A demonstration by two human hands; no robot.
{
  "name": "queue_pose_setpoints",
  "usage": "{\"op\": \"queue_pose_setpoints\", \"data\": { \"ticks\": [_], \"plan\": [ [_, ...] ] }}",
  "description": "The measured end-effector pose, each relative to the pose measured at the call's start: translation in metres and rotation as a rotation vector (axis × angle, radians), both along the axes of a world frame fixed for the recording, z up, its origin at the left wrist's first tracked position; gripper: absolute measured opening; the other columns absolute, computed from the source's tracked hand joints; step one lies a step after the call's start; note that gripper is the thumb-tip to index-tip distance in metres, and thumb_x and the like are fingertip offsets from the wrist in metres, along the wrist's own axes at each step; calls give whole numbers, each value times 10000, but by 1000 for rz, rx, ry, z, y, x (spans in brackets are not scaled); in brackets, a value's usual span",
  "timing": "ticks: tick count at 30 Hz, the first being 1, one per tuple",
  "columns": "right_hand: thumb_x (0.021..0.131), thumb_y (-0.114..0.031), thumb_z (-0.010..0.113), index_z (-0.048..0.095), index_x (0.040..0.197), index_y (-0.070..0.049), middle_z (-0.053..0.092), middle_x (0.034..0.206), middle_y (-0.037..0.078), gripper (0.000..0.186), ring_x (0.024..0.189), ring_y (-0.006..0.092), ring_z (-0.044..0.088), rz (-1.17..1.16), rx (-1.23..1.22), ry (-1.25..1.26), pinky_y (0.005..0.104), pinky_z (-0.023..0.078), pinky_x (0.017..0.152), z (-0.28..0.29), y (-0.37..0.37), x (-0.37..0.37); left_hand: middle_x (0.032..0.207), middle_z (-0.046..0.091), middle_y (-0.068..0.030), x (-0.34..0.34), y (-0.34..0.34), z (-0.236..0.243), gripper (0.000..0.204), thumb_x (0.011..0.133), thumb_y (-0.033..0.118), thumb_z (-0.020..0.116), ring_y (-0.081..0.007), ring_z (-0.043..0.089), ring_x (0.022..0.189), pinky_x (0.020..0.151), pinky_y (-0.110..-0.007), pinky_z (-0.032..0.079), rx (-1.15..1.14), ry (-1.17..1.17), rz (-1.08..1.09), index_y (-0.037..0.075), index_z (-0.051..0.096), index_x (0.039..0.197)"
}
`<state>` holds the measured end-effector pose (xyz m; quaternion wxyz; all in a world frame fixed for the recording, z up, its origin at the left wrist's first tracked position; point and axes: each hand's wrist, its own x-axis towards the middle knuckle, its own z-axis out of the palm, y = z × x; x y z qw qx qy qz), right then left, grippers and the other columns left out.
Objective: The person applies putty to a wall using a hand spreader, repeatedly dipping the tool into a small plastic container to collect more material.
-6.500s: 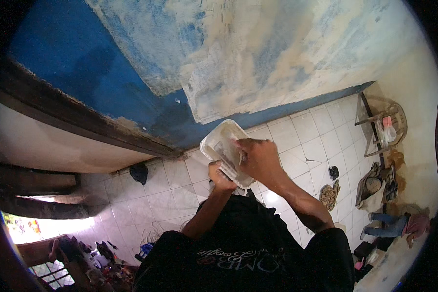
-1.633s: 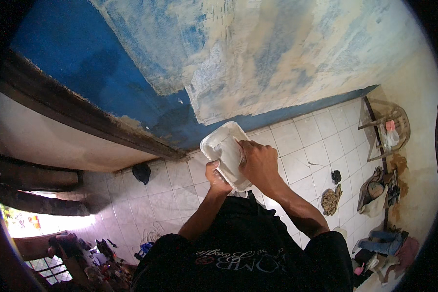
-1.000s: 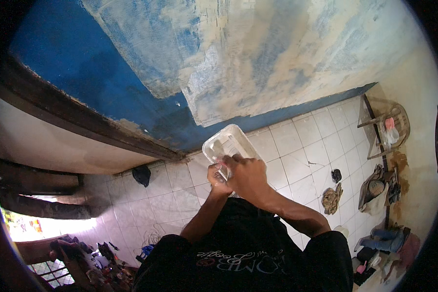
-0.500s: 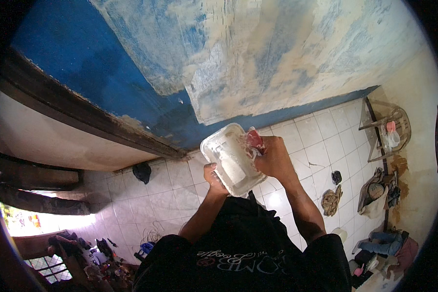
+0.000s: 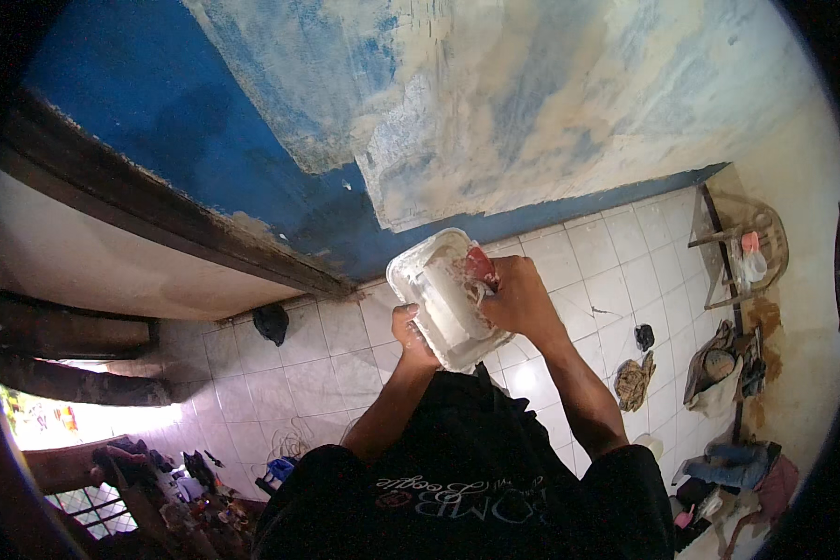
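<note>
In front of my chest, my left hand (image 5: 413, 336) grips the near left side of a white rectangular plastic tub (image 5: 401, 271), its thumb over the rim. Pale, wet-looking paste coats the inside of the tub. A red putty scraper (image 5: 479, 267), smeared with white, is in my right hand (image 5: 523, 301), closed around it at the tub's right side. The scraper's edge lies over the tub's opening; my fingers hide part of it. Beyond the tub rises a blue wall (image 5: 317, 219) with a large patch of whitish, streaky filler (image 5: 495, 121).
A dark frame edge (image 5: 177, 224) runs along the left. White floor tiles (image 5: 327, 373) hold a black bundle (image 5: 271, 324), a crumpled brown cloth (image 5: 635, 381) and a small black object (image 5: 644, 337). At right stand a chair (image 5: 772, 245) and piled clothes (image 5: 737, 467).
The scraper has shifted slightly left and down, further over the tub's opening. Both hands keep their grip, and the tub appears marginally higher in view.
</note>
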<state>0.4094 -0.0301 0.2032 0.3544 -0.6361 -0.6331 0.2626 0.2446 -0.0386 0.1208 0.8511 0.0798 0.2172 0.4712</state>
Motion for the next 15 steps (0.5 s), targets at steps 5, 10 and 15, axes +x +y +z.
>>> {"op": "queue_pose_setpoints", "data": {
  "ticks": [5, 10, 15],
  "plan": [
    [649, -38, 641, 647, 795, 11, 595, 662, 228, 154, 535, 301, 585, 18, 18, 18, 365, 469, 555, -8, 2, -4, 1296, 508, -204, -1, 0, -12, 852, 650, 436, 543, -389, 518, 1160, 1005, -505, 416, 0, -24, 28, 50, 384, 1392],
    [650, -19, 631, 649, 808, 13, 602, 690, 235, 162, 568, 336, 591, -45, -2, -103, 375, 476, 573, -9, 6, 3, 1296, 519, -190, -5, -1, -26, 838, 660, 465, 525, -374, 516, 1175, 1014, -503, 410, 14, -19, 71, 50, 411, 1379],
    [650, -1, 618, 649, 825, 7, 621, 748, 242, 178, 627, 365, 616, -5, 28, -40, 373, 476, 582, -7, 9, 6, 1305, 521, -182, -2, 1, -20, 826, 690, 503, 496, -368, 512, 1185, 1031, -493, 400, -40, -38, 47, 49, 425, 1376]
  ]
}}
